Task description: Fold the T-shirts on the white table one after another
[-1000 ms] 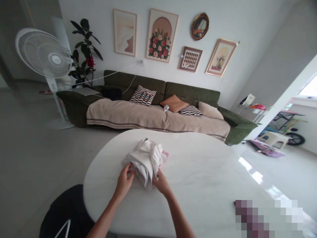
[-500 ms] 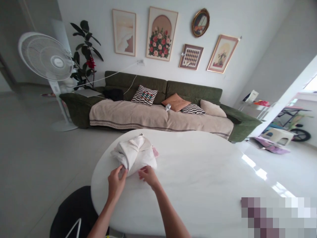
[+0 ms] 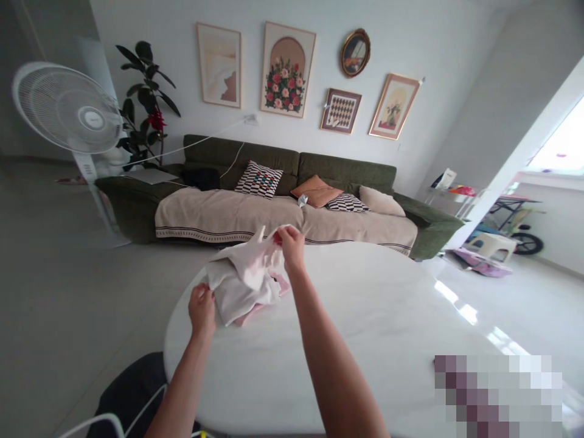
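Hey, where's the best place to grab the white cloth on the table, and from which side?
Probably the raised fold at the top of the white cloth, from above, where the right hand pinches it: that fold stands clear of the table. The left hand could take the left edge, from the near side.

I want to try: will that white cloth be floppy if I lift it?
Probably floppy: the white cloth sags in soft folds where the right hand lifts it. It looks light, since one hand raises that edge. It may slide a little on the smooth, shiny table.
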`<state>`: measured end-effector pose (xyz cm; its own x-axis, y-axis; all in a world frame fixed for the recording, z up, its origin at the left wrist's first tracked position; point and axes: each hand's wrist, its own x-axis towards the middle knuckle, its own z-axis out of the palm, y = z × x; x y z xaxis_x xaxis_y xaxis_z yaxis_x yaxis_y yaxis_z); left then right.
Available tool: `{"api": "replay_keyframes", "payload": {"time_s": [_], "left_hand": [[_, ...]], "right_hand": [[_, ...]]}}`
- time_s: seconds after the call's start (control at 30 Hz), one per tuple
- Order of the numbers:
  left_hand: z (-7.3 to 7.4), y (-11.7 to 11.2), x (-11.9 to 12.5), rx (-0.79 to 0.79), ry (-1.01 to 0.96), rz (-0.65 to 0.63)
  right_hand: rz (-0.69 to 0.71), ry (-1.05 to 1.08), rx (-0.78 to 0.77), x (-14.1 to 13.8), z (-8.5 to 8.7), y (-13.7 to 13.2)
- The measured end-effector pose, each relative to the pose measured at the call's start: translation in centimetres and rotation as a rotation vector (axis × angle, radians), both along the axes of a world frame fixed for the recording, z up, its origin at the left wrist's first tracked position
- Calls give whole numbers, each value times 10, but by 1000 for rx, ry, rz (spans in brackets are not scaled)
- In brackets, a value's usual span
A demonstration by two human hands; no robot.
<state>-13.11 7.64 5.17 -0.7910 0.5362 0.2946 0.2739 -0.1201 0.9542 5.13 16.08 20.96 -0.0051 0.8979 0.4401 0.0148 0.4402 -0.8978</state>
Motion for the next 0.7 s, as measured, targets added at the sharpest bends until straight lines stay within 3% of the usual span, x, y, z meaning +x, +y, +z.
{"api": "replay_keyframes", "payload": {"time_s": [0.1,0.13,0.2,0.27,0.37,0.47,0.53,0.6,0.7], "left_hand": [[11,10,-1,30,100,-36],[12,11,3,28,156,-72],[8,9,14,7,286,-170],[-1,4,27,-35,408,-264],[-11,-4,42,-120,531,-295],[-8,-4,53,-194,622,-238],[-3,4,60,-237,696,-252],[0,19,66,-285,775,-338],[-5,44,73,-372,861,-481]], "right_hand": [[-168,43,124,52,40,2],[-225,46,149,75,44,-3],[-331,29,162,120,35,-19],[-410,-23,122,162,8,-43],[-444,-176,-22,207,-54,-85],[-423,-334,-183,229,-117,-125],[-416,-403,-266,233,-150,-146],[-420,-443,-318,233,-172,-161],[-428,-470,-356,230,-190,-170]]}}
